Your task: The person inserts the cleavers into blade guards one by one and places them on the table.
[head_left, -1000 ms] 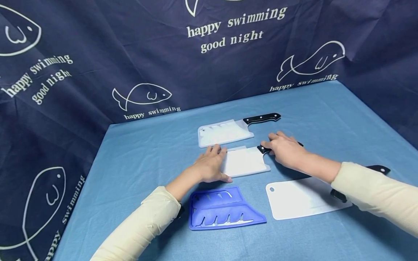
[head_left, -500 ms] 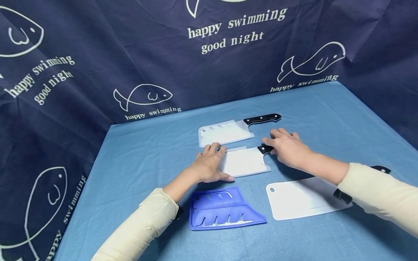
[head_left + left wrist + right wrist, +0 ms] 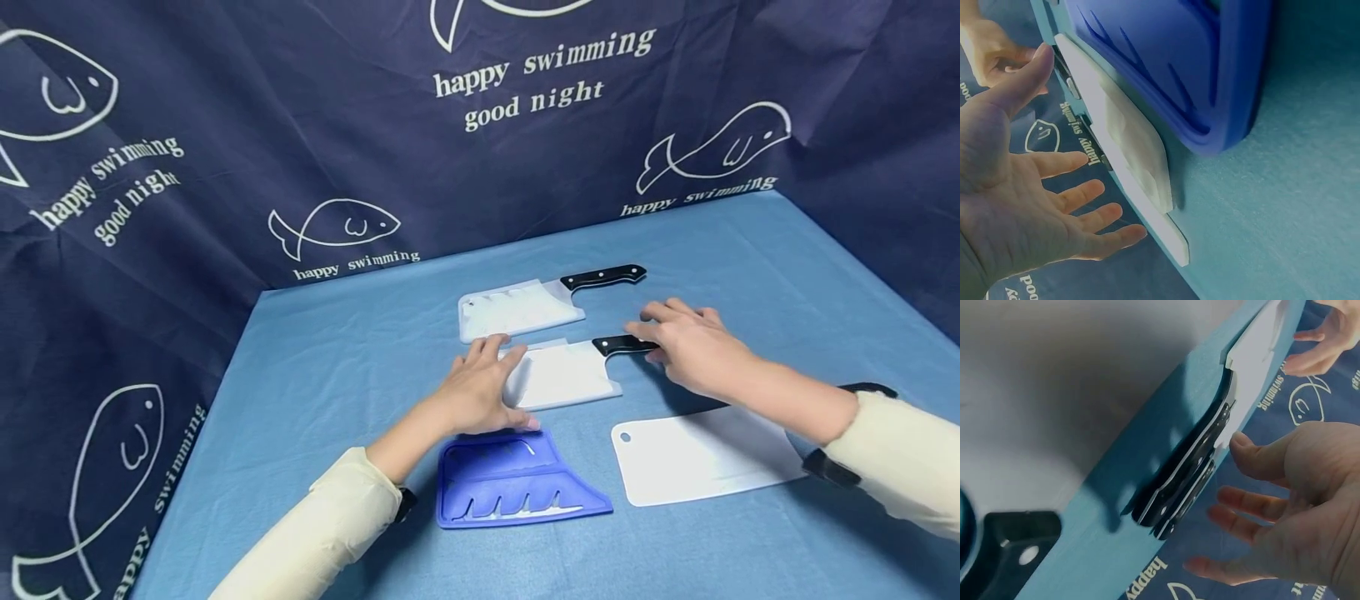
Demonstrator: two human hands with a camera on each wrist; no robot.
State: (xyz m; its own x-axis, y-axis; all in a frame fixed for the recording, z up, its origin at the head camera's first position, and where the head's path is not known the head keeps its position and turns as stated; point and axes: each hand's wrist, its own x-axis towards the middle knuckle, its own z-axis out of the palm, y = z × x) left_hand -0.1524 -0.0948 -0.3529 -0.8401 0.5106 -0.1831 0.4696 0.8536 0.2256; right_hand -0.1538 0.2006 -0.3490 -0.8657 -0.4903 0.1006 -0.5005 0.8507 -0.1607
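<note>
My left hand (image 3: 480, 392) hovers with fingers spread at the left end of the middle cleaver (image 3: 566, 375), which lies flat in a white blade cover. In the left wrist view a gap shows between that palm and the cover. Over the black handle (image 3: 618, 344) of this cleaver is my right hand (image 3: 697, 350), its fingers loosely bent. The right wrist view has these fingers (image 3: 1229, 515) apart from the handles and holding nothing. Behind lies a second cleaver (image 3: 517, 310) in a similar pale cover, its black handle pointing right.
A blue blade cover (image 3: 517, 483) lies in front of my left hand. To its right is a cleaver with a bare white blade (image 3: 697, 458), its handle partly hidden under my right forearm. A dark printed cloth (image 3: 525, 167) hangs behind the blue tabletop (image 3: 337, 358).
My right hand has let go of the middle cleaver's handle and moved right, uncovering more of it. My left hand has drawn slightly back from the cover. The cleavers stay in place.
</note>
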